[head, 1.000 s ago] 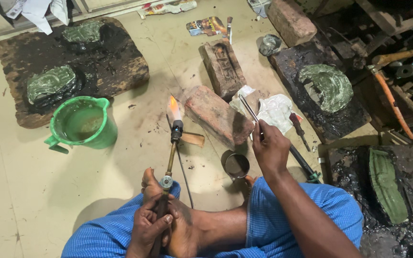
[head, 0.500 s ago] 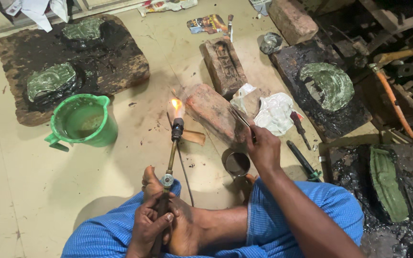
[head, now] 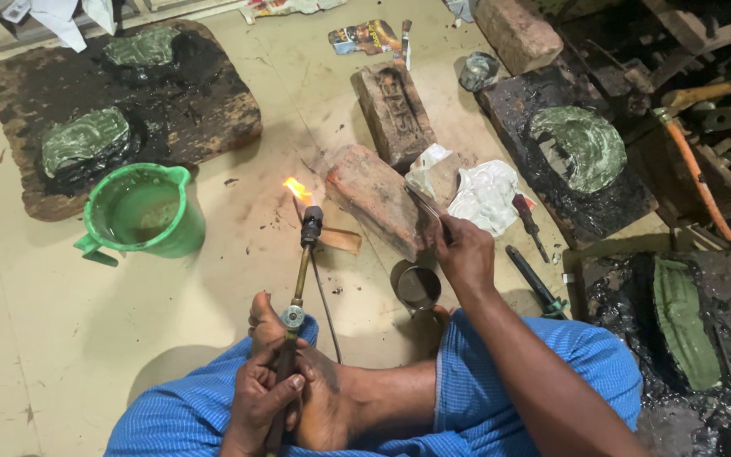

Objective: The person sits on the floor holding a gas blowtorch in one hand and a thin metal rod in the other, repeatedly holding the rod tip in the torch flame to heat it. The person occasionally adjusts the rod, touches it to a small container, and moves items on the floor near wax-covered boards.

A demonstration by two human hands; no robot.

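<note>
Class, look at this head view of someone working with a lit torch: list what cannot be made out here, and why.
- Lower end of the torch: hidden inside the left hand.
- Thin tool's tip in the right hand: too small to identify.
- Contents of the small metal cup: too dark.
- Person's knees: cut off by the bottom edge.

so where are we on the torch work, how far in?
Done: the brass gas torch is lit, flame aimed toward the reddish brick. In hand: left hand grips the torch; right hand holds thin metal tweezers at the brick's edge. Left: the white embossed sheet lies beside the brick, away from the flame.
</note>
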